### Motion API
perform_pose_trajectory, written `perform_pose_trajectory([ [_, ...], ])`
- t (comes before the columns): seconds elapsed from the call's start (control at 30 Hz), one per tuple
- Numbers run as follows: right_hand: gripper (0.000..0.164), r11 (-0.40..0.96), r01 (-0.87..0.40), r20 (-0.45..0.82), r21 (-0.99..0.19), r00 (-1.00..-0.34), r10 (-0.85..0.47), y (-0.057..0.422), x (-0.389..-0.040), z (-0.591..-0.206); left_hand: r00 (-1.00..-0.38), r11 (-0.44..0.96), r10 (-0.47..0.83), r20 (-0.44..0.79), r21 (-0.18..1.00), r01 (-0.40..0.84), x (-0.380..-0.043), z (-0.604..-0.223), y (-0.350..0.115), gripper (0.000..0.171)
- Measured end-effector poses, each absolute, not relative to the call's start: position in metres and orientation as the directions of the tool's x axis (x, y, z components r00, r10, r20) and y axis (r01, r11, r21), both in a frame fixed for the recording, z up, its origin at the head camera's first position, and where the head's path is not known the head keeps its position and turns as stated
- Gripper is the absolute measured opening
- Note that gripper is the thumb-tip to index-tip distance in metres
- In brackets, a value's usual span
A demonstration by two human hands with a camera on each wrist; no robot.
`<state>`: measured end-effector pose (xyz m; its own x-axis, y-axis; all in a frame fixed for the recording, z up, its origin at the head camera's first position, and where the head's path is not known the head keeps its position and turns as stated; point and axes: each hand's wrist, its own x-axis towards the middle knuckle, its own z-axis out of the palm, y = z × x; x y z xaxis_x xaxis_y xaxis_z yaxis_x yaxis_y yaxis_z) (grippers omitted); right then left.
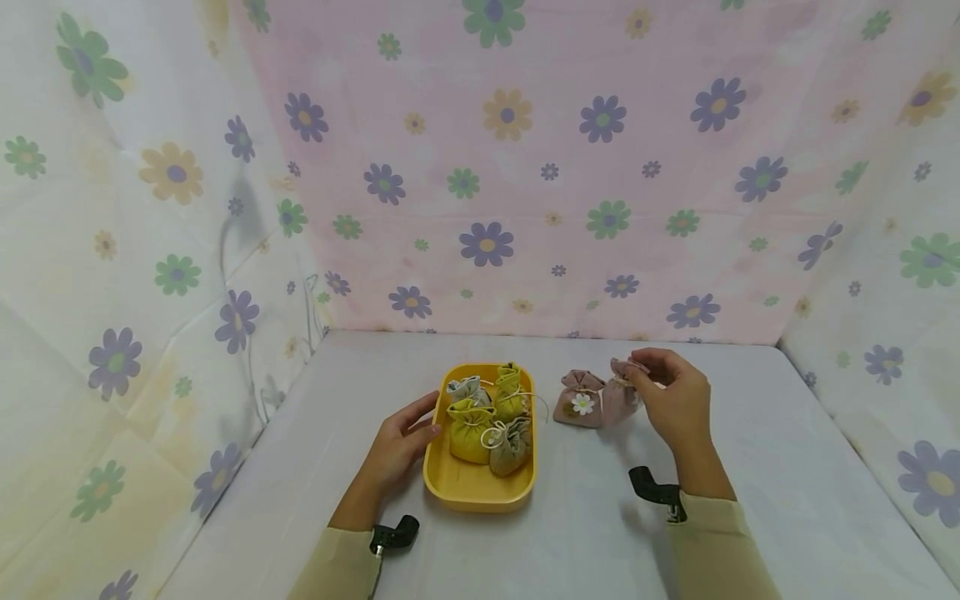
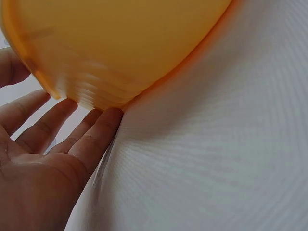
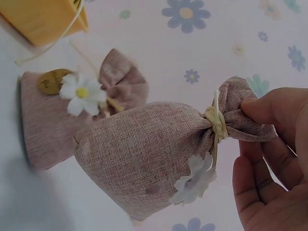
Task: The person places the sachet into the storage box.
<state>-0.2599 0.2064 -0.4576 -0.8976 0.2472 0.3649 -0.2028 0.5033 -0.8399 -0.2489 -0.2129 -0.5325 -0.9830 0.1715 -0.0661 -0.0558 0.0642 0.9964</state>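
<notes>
In the head view, my right hand pinches the gathered neck of a dusty-pink drawstring pouch between thumb and fingers. The right wrist view shows this pouch with a cream cord round its neck and a white fabric flower. A second pink pouch, with a white flower and a small tag, stands just left of it. My left hand rests against the left side of a yellow tray. In the left wrist view, its fingers lie fairly straight, tips at the tray's outer wall.
Inside the tray are a yellow pouch, a yellow-green pouch, a grey-beige pouch and a pale patterned pouch at the back. A white-covered table lies beneath, with flowered cloth walls behind and at both sides.
</notes>
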Motion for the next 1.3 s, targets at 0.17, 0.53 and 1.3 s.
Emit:
perform_pose_trajectory([
  [0.17,0.023,0.495,-0.258,0.410,-0.830,-0.884,0.226,0.203,-0.255,-0.446,-0.983,0.069,0.171,-0.072,0.996,-0.061,-0.249,-0.533,-0.213,0.057],
  [0.53,0.019,0.452,-0.378,0.479,-0.808,-0.868,0.129,0.191,-0.244,-0.423,-0.984,0.078,0.169,-0.065,0.996,-0.052,-0.250,-0.533,-0.216,0.056],
  [1.3,0.012,0.394,-0.510,0.499,-0.765,-0.856,-0.138,0.143,-0.223,-0.407,-0.985,0.071,0.162,-0.061,0.996,-0.050,-0.250,-0.533,-0.213,0.056],
])
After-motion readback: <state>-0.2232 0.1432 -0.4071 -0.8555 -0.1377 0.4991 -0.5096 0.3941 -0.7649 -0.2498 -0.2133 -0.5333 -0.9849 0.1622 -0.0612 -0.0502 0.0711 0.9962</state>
